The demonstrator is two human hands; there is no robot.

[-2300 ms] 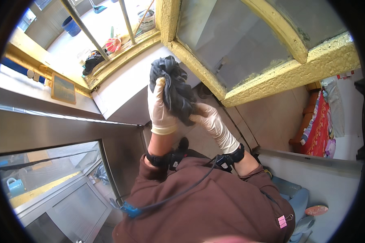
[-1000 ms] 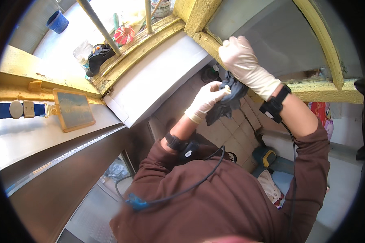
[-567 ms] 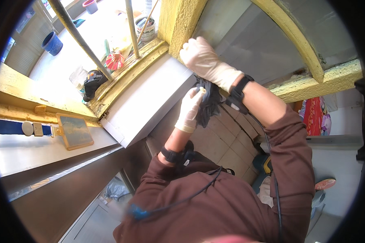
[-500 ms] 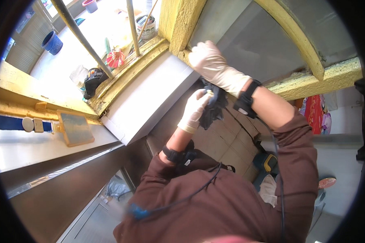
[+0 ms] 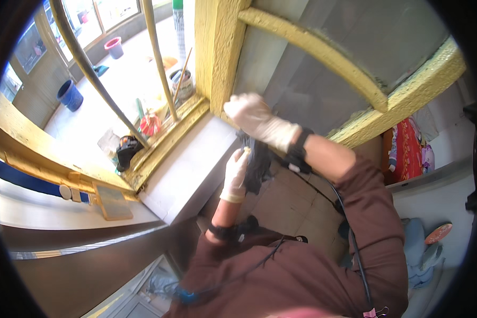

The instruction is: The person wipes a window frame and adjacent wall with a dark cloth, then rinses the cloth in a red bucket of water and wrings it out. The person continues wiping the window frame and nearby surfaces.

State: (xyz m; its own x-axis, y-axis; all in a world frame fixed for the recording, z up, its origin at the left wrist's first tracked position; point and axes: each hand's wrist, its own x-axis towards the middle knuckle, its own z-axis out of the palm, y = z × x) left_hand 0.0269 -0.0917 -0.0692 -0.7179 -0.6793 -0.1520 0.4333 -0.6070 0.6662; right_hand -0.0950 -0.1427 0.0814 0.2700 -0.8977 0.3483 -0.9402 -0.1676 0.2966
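Both of my hands wear thin whitish gloves. My left hand (image 5: 234, 177) is closed on a crumpled dark plastic bag (image 5: 259, 172), which hangs just beyond the white sill's end. A small pale yellowish bit shows at its fingertips; I cannot make out what it is. My right hand (image 5: 254, 117) is curled into a fist above the bag, close to the lower corner of the open yellow window sash (image 5: 350, 132). Whatever that fist holds, if anything, is hidden. The yellow window post (image 5: 209, 63) rises just beyond it.
A white sill (image 5: 188, 164) runs below the window's metal bars (image 5: 85, 69). On the ledge beyond stand a black device (image 5: 127, 152), a red-and-white fan-shaped thing (image 5: 150, 125) and a can (image 5: 183, 85). A blue bucket (image 5: 70, 96) stands farther out. Patterned red fabric (image 5: 407, 151) lies at right.
The view has shifted, so the window and sash sit differently in it. Both hands appear farther left and lower. My left hand still grips the dark bag; my right hand stays curled near the sash corner.
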